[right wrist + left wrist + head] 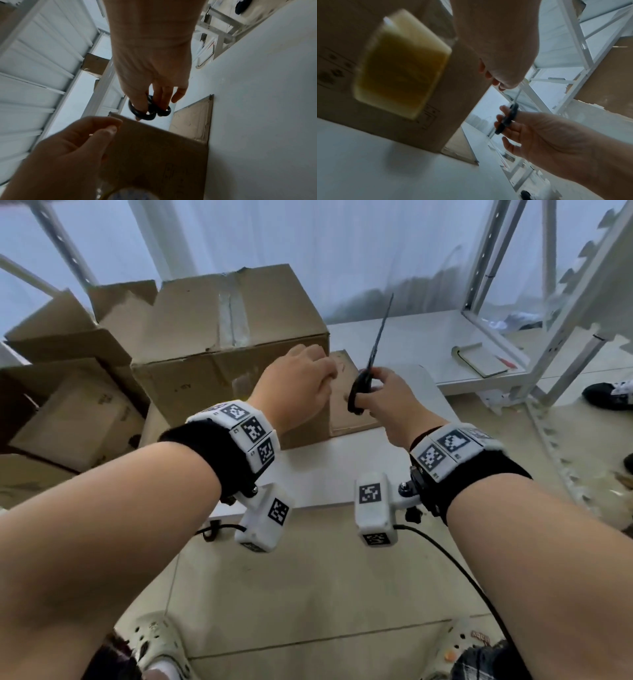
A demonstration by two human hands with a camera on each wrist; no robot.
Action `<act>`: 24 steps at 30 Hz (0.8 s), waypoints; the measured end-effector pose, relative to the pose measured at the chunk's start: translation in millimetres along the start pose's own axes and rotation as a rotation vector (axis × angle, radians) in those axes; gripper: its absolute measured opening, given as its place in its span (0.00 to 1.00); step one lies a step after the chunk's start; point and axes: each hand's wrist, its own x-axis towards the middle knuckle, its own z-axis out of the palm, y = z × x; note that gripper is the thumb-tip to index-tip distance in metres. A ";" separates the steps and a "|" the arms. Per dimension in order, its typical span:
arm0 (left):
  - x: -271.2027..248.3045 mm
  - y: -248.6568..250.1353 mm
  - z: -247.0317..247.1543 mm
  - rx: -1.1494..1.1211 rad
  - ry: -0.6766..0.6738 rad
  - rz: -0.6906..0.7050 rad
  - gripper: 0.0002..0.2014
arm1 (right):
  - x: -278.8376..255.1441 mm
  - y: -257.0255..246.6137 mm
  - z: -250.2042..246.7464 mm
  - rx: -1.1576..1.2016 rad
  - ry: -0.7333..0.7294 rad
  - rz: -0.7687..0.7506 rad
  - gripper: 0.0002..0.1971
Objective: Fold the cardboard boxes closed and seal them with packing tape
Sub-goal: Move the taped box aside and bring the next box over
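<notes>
Both forearms fill the near part of the head view, reaching over the white surface (pixel 342 467). On it stands the box (pixel 233 337), its top flaps folded shut with a strip of clear tape (pixel 233 316) along the seam. More boxes (pixel 68 405) are stacked to its left, some with flaps open.

At the box's near right corner the left hand (pixel 301 385) has its fingers curled, thumb meeting fingertips in a pinch. It probably holds a tape end, but the tape itself is too clear and blurred to confirm. A yellowish tape roll (pixel 402 65) hangs against the box side in the left wrist view.

Just beside it, the right hand (pixel 387 402) grips a pair of scissors (pixel 368 371) through the black handle loops, blades pointing up and away.

The risk is plain: blades and left fingers are very close. A hurried cut could nick a fingertip or the box edge. If the pinch slackens, the tape could curl and stick to itself. The hanging roll might pull the strip off the side.
</notes>
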 end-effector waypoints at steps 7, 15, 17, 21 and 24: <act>-61.7 -58.4 -34.4 -0.085 0.084 -0.446 0.16 | -17.8 -21.8 35.5 -0.271 -0.094 -0.163 0.25; -80.0 -81.6 -28.8 -0.280 0.043 -0.862 0.37 | -5.6 -51.4 50.8 -0.634 0.114 -0.289 0.36; -77.7 -84.0 -26.3 -0.376 0.066 -0.889 0.37 | 2.8 -52.2 51.7 -0.596 0.143 -0.263 0.37; -80.5 -98.7 -23.1 -0.449 0.091 -0.879 0.33 | 18.4 -49.5 62.9 -0.340 0.152 -0.261 0.31; -79.1 -100.3 -19.9 -0.661 0.077 -0.825 0.26 | 23.3 -46.7 67.5 -0.300 0.160 -0.292 0.30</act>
